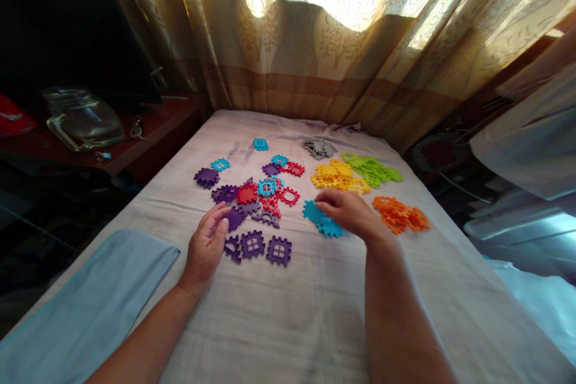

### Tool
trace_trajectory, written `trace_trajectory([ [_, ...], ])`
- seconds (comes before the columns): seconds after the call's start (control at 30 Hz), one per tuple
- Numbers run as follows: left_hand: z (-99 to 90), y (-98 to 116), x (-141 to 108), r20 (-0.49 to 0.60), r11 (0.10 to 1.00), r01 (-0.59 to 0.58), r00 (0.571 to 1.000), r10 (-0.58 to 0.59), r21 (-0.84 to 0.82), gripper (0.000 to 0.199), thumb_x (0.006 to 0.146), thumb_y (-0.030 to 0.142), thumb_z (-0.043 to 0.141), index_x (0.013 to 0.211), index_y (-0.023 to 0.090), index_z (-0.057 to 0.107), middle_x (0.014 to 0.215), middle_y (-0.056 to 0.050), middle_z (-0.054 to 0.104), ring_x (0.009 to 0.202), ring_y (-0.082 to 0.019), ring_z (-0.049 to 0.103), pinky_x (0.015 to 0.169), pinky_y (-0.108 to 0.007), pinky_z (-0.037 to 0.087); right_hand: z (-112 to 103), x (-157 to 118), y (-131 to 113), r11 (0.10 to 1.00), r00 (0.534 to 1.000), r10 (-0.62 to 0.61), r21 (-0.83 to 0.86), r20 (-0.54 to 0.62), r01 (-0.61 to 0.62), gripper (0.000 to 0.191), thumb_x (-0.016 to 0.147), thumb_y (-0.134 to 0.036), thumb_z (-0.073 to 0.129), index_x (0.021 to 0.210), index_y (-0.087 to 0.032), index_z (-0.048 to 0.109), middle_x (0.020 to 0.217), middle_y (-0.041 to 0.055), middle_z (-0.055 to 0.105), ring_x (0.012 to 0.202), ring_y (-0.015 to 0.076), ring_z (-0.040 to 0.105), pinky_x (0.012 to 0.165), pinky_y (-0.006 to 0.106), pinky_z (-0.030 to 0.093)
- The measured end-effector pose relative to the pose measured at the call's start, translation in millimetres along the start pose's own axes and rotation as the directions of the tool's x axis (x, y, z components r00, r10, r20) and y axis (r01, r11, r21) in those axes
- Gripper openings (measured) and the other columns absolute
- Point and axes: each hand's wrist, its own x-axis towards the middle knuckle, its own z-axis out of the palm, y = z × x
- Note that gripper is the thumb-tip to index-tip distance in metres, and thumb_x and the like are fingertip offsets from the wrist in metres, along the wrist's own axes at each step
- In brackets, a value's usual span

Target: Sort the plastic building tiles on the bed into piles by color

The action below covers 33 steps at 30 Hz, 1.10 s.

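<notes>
My left hand is beside the purple pieces, thumb and fingers apart. Its fingertips are close to a solid purple tile; whether they touch it I cannot tell. My right hand pinches at the edge of a small pile of blue interlocking tiles, partly covering it. Between the hands lies a mixed heap with a red tile, a light-blue window tile and a purple arch piece. Purple window tiles lie flat nearer to me.
Sorted piles of yellow, green, orange and grey tiles lie on the right half of the sheet-covered surface. A folded blue cloth lies left. A glass jug stands on the side table.
</notes>
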Motion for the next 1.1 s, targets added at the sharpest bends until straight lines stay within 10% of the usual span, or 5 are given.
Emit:
trace_trajectory([
  [0.23, -0.2, -0.8, -0.2, -0.003, 1.0, -0.018, 1.0, 0.018, 0.01, 0.037, 0.092, 0.047, 0.05, 0.112, 0.021, 0.066, 0.136, -0.01, 0.06, 0.131, -0.024, 0.053, 0.115, -0.041, 0.036, -13.7, -9.8, 32.8, 0.985, 0.973, 0.153, 0.057, 0.174, -0.165, 0.018, 0.085, -0.014, 0.055, 0.084, -0.016, 0.073, 0.075, 0.0048, 0.072, 0.066, 0.0138, 0.062, 0.061, 0.023, 0.045],
  [0.4, 0.2, 4.2, -3.6, 0.057, 0.973, -0.189, 0.981, 0.183, 0.132, 0.032, 0.092, 0.041, 0.052, 0.114, 0.023, 0.067, 0.136, -0.009, 0.06, 0.127, -0.024, 0.056, 0.113, -0.041, 0.04, -15.8, -9.7, 29.4, 0.972, 0.973, 0.229, -0.051, 0.02, -0.227, 0.021, 0.086, -0.02, 0.058, 0.097, -0.018, 0.076, 0.095, 0.0091, 0.075, 0.083, 0.0202, 0.067, 0.073, 0.03, 0.048],
  [0.57, 2.1, 5.5, -9.1, 0.341, 0.849, -0.485, 0.85, 0.402, 0.209, 0.032, 0.086, 0.039, 0.064, 0.116, 0.031, 0.068, 0.13, -0.006, 0.066, 0.127, -0.027, 0.056, 0.116, -0.052, 0.033, -7.4, -4.3, 9.9, 0.978, 0.987, 0.142, -0.143, -0.072, -0.151, 0.024, 0.09, -0.024, 0.055, 0.103, -0.021, 0.075, 0.104, 0.0082, 0.075, 0.093, 0.0221, 0.068, 0.081, 0.032, 0.049],
  [0.77, 3.9, 6.6, -13.5, 0.642, 0.742, -0.623, 0.679, 0.356, 0.248, 0.039, 0.085, 0.043, 0.067, 0.124, 0.04, 0.065, 0.145, -0.006, 0.054, 0.141, -0.033, 0.041, 0.117, -0.065, 0.02, 35.7, 20.1, -19.8, 0.971, 0.968, -0.181, -0.188, -0.175, 0.147, 0.027, 0.091, -0.025, 0.055, 0.113, -0.022, 0.071, 0.117, 0.0079, 0.07, 0.106, 0.0208, 0.065, 0.093, 0.034, 0.047],
  [1.1, 9.1, 1.2, -18.2, 0.565, 0.711, -0.583, 0.763, 0.313, 0.392, 0.033, 0.092, 0.036, 0.058, 0.124, 0.034, 0.066, 0.141, -0.006, 0.058, 0.135, -0.029, 0.048, 0.117, -0.064, 0.022, 80.5, 79.7, -61.8, 0.857, 0.941, -0.339, -0.412, 0.003, 0.31, 0.037, 0.09, -0.034, 0.059, 0.126, -0.024, 0.063, 0.135, 0.0093, 0.061, 0.123, 0.0262, 0.054, 0.098, 0.039, 0.044],
])
